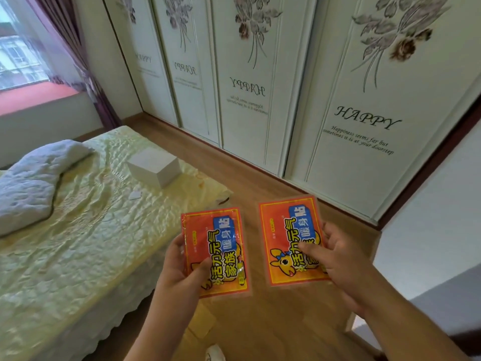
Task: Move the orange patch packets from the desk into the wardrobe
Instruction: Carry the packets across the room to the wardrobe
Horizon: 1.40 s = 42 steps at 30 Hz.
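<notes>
So we've got one orange patch packet in each hand, both held up in the air over the wooden floor point(273, 321), not resting on anything. Our left hand point(179, 272) grips the left packet point(217, 252) by its lower left part — thumb across the front, fingers point(175, 244) wrapped around the left edge and going behind it. Our right hand point(338, 259) holds the right packet point(290, 238) from its right side, thumb pressed flat over the printed front and the other fingers curled behind the right edge. So both sets of fingers are clamped on a packet, neither one loose.

The two packets sit side by side, near each other but not touching, the right one a bit higher in the view. Both show the same front: orange-red with a blue label block, yellow lettering and a little cartoon animal near the bottom.

Straight ahead is the wardrobe point(364, 100) — white sliding doors with grey flower prints and "HAPPY" lettering, all the panels we can see closed. The packets are in front of it and well apart from it.

On the left there's a bed point(78, 230) with a pale yellow cover, a folded grey quilt point(33, 178) on it, and a white box point(153, 166) near its far corner. Behind that, a window point(20, 56) with a purple curtain point(83, 61).
</notes>
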### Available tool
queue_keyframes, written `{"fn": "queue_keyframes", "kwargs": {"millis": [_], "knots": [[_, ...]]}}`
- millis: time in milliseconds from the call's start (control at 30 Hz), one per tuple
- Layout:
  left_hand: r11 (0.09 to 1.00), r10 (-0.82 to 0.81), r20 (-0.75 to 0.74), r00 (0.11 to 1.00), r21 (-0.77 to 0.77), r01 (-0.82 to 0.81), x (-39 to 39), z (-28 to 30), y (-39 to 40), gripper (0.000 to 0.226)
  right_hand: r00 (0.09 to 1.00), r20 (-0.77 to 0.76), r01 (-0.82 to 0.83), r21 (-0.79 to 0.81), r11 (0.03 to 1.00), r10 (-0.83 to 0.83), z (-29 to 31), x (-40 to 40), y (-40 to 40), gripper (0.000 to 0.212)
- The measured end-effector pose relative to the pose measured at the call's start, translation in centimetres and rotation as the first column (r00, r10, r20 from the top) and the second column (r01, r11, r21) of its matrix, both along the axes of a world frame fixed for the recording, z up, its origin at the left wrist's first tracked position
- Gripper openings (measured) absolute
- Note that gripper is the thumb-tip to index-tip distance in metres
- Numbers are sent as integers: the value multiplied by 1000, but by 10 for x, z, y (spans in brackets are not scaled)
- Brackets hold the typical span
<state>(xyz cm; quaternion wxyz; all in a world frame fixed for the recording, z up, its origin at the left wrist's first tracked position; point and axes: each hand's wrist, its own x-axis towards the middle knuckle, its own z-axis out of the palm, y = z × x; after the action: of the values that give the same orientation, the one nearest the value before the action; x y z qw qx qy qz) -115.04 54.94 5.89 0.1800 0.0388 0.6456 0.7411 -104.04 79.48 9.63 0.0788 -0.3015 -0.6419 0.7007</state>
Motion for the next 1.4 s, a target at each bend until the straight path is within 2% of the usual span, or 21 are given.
{"fn": "queue_keyframes", "kwargs": {"millis": [133, 333, 600, 933, 1100, 1267, 1400], "knots": [[997, -64, -3, 998, 45, 64, -70, 7, 19, 49, 997, -10, 73, 12, 997, -73, 9, -51, 7, 35], [984, -147, -18, 989, 97, 148, -171, 19, 47, 48, 986, -17, 165, 85, 983, -165, 19, -125, 13, 29], [982, -182, -27, 983, 42, 183, -246, 21, 66, 45, 962, -9, 274, 48, 961, -274, 11, -181, 37, 33], [989, -116, -7, 993, -98, 115, -312, 9, 106, 44, 970, 26, 243, 3, 970, -243, -18, -266, 102, 31], [997, -61, 79, 995, -33, 64, -346, 24, 150, 43, 983, 5, 184, -69, 981, -184, -19, -328, 158, 32], [990, -1, 6, 1000, -140, 2, -391, 28, 199, 46, 990, -9, 136, -84, 987, -137, -14, -385, 214, 32], [990, 38, -14, 999, -134, -39, -412, 26, 234, 43, 997, 7, 72, -51, 996, -72, -16, -417, 251, 31]]}}
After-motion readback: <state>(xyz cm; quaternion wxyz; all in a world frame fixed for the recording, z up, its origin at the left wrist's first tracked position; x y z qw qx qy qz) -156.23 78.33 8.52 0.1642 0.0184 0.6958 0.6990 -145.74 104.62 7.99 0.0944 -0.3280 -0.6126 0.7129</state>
